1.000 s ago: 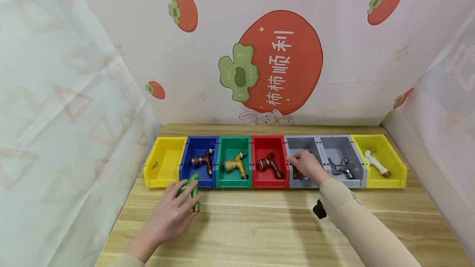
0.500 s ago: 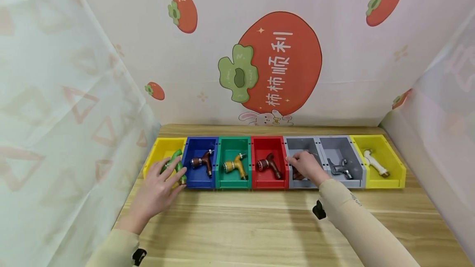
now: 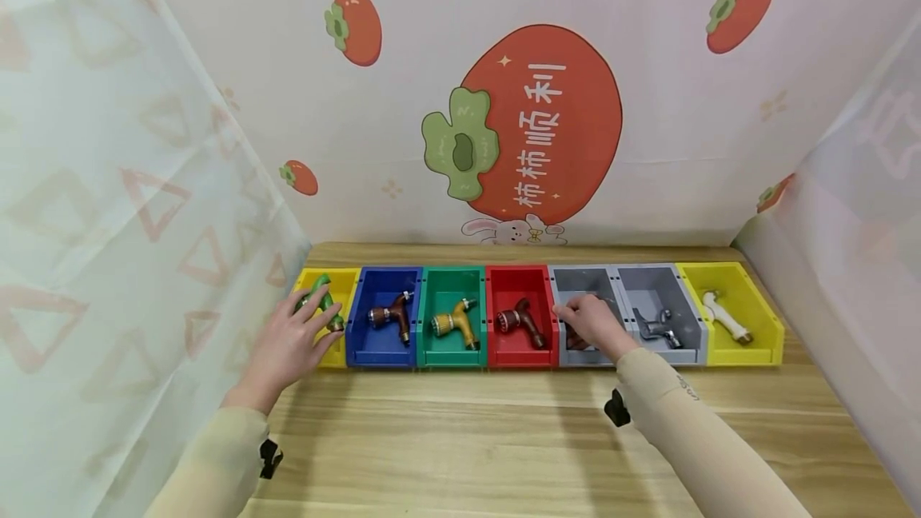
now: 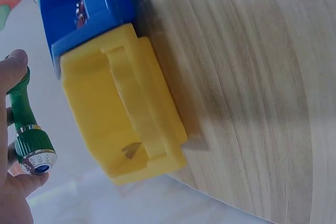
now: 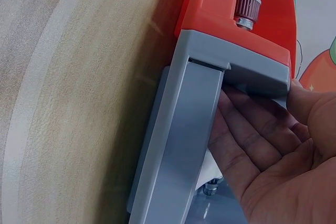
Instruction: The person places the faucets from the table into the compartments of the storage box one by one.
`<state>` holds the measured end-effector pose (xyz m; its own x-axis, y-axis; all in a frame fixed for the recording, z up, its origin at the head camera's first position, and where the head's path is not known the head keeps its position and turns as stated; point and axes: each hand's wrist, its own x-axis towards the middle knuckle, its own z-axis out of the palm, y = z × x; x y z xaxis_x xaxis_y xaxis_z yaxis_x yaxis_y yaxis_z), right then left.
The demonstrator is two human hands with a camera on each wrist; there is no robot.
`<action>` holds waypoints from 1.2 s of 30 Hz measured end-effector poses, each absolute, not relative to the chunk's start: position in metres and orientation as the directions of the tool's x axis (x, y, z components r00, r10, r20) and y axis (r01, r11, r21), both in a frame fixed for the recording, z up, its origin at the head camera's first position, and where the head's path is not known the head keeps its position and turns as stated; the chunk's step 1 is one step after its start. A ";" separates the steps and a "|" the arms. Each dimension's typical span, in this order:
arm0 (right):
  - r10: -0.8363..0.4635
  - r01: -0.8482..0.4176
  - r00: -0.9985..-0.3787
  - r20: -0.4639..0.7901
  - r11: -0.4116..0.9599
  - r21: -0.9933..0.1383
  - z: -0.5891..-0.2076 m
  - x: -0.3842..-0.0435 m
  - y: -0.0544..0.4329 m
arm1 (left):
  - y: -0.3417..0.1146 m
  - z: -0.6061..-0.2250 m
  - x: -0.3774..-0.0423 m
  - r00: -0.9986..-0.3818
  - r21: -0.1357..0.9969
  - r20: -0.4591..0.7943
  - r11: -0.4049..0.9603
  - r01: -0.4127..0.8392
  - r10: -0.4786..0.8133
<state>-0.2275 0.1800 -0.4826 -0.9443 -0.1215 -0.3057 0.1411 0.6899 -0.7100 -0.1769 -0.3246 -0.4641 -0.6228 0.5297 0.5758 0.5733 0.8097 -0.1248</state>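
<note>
My left hand (image 3: 284, 338) holds a green tap (image 4: 34, 145) over the leftmost yellow bin (image 3: 348, 282). In the left wrist view the tap's ribbed knob with a silver rim points down towards the palm; the fingers partly cover its body. My right hand (image 3: 596, 322) reaches into the left grey bin (image 3: 581, 276). Its thumb lies at the rim beside the red bin (image 3: 521, 278) and its fingers are inside, so it grips the side wall, as the right wrist view (image 5: 268, 145) of that hand shows. The hand hides most of the bin's inside.
Taps lie in the other bins: dark brown (image 3: 391, 314) in blue, yellow (image 3: 458, 324) in green, brown (image 3: 524, 322) in red, chrome (image 3: 658, 328) in the right grey bin, white (image 3: 725, 316) in the right yellow bin. Wooden tabletop (image 3: 460, 438) lies in front; printed cloth stands behind.
My left hand has carried the green tap from in front of the blue bin leftward and away from me, over the leftmost yellow bin. My right hand has stayed at the grey bin.
</note>
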 end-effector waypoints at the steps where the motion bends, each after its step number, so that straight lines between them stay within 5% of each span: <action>1: -0.120 0.142 -0.944 -0.306 0.689 -0.710 -0.483 -0.228 0.180 | -0.326 -0.464 -0.179 -0.632 -0.126 0.568 0.815 0.566 0.527; 36: -0.124 0.128 -0.947 -0.297 0.702 -0.701 -0.482 -0.226 0.179 | -0.347 -0.482 -0.204 -0.849 -0.051 0.239 0.879 0.474 0.472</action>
